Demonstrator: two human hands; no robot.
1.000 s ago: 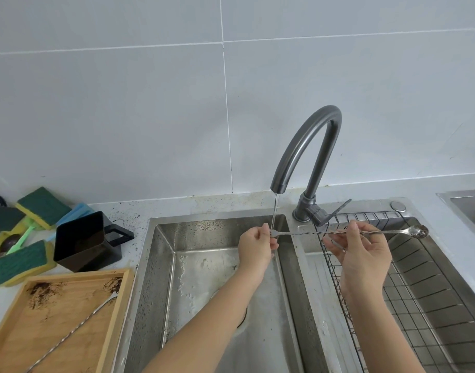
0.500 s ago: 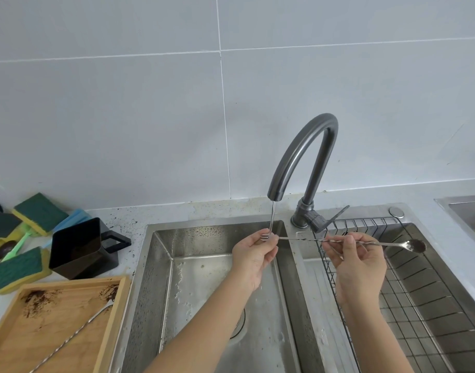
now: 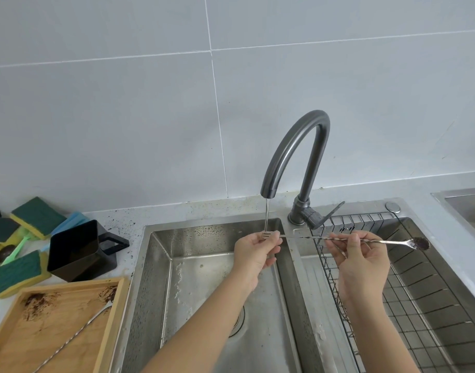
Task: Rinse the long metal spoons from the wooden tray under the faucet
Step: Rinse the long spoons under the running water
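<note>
The spoon (image 3: 338, 239) lies level across the sink's (image 3: 161, 265) divider, forked end under the faucet (image 3: 292, 154) stream. Left hand (image 3: 253, 254) pinches that end; right hand (image 3: 362, 261) pinches mid-shaft. It looks light, stiff and probably slippery wet; the twisted shaft gives the best hold.

Black jug (image 3: 74, 251), green sponges (image 3: 14, 271), wire rack (image 3: 424, 305), white tiles (image 3: 123, 117)

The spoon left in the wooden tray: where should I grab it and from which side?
Pinch the twisted shaft of the spoon near mid-length, coming straight down from above. It lies flat and diagonal in the wooden tray, whose raised rim likely blocks a sideways approach.
</note>
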